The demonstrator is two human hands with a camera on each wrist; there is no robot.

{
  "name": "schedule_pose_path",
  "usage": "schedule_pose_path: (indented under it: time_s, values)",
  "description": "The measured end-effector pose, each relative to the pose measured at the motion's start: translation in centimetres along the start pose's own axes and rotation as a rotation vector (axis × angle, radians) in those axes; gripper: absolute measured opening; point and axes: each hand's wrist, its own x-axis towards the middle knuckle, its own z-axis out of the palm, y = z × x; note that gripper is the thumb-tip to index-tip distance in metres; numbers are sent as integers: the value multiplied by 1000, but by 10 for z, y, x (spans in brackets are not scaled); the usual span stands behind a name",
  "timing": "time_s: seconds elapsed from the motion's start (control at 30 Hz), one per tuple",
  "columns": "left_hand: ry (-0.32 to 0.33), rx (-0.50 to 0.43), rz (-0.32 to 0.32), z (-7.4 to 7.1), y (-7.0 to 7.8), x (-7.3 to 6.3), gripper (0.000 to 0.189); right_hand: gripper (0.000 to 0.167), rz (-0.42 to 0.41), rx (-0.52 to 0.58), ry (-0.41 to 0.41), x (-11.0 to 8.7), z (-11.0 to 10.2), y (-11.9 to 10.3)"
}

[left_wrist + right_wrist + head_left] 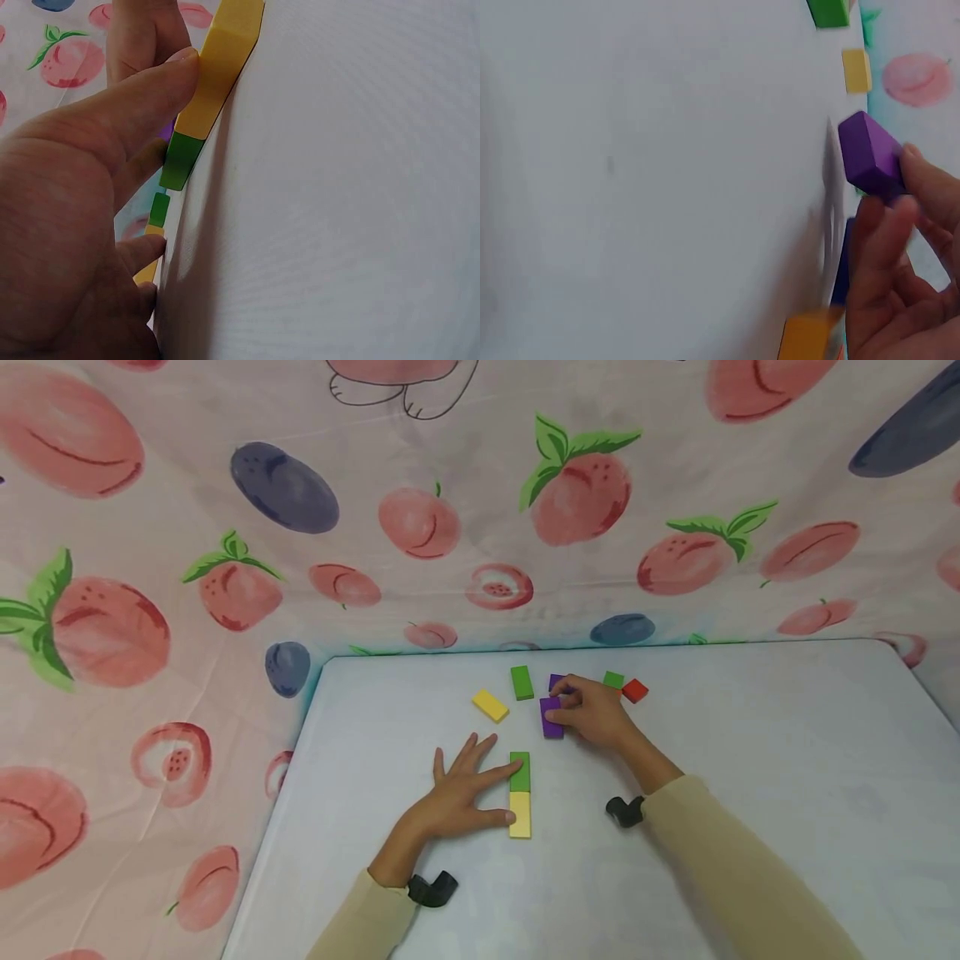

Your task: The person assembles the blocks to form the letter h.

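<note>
My left hand has its fingers spread beside a yellow block and a green block, which lie end to end in a line. The thumb touches the yellow block and the index finger touches the green one. My right hand pinches a purple block between thumb and fingers. In the right wrist view that purple block appears raised off the table, tilted, with a shadow beside it. Behind it sits another purple block, partly covered by the fingers.
On the white table, a loose yellow block and a green block lie further back. A red block and a green block are just past the right hand. An orange block shows in the right wrist view.
</note>
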Motion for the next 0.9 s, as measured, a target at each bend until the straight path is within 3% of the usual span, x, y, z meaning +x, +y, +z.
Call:
schedule_pose_path:
  time_s: [0.37,0.63,0.8,0.9]
  values:
    - [0,16,-1,-2,2,-1,74,36,66,226,49,-2,23,-9]
    - [1,3,4,-1,2,-1,73,38,168,340,13,-4,31,-9]
    - [-4,-3,0,-1,2,0,73,38,164,429,-20,-3,33,-7]
    - [-9,-2,0,-1,2,0,73,39,161,429,-37,-2,35,-4]
